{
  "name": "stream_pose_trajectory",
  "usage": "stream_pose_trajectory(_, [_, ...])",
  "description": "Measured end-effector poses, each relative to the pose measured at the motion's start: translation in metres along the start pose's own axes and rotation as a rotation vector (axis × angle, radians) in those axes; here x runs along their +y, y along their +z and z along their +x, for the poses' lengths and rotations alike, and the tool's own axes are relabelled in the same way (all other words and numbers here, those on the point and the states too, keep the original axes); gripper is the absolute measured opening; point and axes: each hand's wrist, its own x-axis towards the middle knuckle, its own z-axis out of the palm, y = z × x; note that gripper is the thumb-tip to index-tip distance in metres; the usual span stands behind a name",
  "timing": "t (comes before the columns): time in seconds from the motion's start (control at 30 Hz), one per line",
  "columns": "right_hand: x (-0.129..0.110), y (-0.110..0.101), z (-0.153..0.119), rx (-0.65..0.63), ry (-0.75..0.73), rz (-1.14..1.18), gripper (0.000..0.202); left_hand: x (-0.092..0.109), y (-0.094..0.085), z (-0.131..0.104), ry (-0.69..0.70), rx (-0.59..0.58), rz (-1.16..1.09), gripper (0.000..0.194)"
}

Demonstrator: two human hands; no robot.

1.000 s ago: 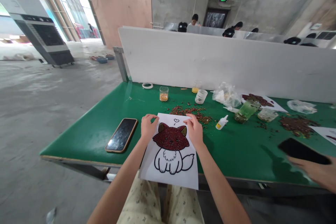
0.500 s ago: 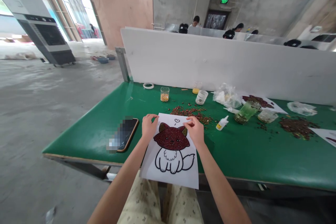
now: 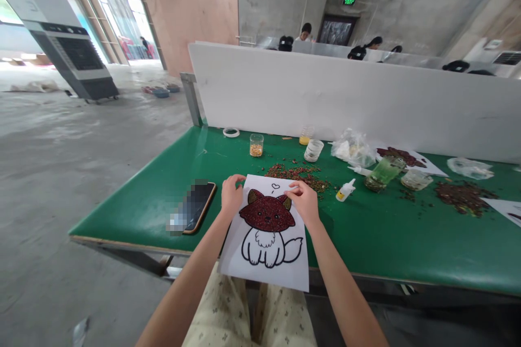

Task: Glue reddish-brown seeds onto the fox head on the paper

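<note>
A white paper sheet point(image 3: 252, 274) carries a black-outlined fox drawing. Dark red grains fill the fox's head point(image 3: 266, 216) and olive-brown ones its ears, while the body and tail are plain white. My left hand point(image 3: 233, 195) is closed on the sheet's upper left edge. With thumb and fingers pinched, my right hand point(image 3: 305, 201) grips the upper right part, close to the fox's ear; its fingers hide that corner. The sheet's lower end hangs past the table edge above my lap. Loose red and green-brown grains point(image 3: 303, 174) lie just beyond the sheet.
On the green table point(image 3: 378, 238) a phone point(image 3: 199, 206) lies left, a glue bottle point(image 3: 345, 190) right. Behind are a cup of yellow grains point(image 3: 256, 146), a tipped green jar point(image 3: 385, 173), plastic bags point(image 3: 353, 147) and a dark grain pile point(image 3: 462, 195). A white partition point(image 3: 325, 89) borders the back.
</note>
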Motion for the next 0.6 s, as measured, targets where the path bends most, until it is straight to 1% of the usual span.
stream_pose_trajectory(0.07, [-0.0007,-0.0008,-0.0002,0.016,-0.021,-0.033,0.018,-0.0016,0.0006,0.0001,-0.001,-0.007,-0.006,0.038])
stream_pose_trajectory(0.13, [-0.0021,-0.0021,-0.0003,0.024,-0.038,-0.061,0.019,-0.0027,0.0012,0.0004,-0.002,-0.015,-0.008,0.039])
stream_pose_trajectory(0.2, [-0.004,-0.0032,-0.0004,0.028,-0.054,-0.079,0.02,-0.0033,0.002,0.001,-0.004,-0.022,-0.004,0.034])
stream_pose_trajectory(0.3, [-0.0062,-0.0036,-0.0009,0.028,-0.075,-0.096,0.018,-0.0035,0.0031,0.0019,-0.016,-0.021,0.033,0.02])
stream_pose_trajectory(0.33, [-0.0064,-0.0034,-0.001,0.028,-0.079,-0.099,0.018,-0.0035,0.0033,0.0019,-0.021,-0.019,0.052,0.019])
stream_pose_trajectory(0.6, [-0.0068,-0.0025,-0.0018,0.021,-0.085,-0.109,0.017,-0.0043,0.0052,0.0,-0.036,-0.01,0.177,0.022])
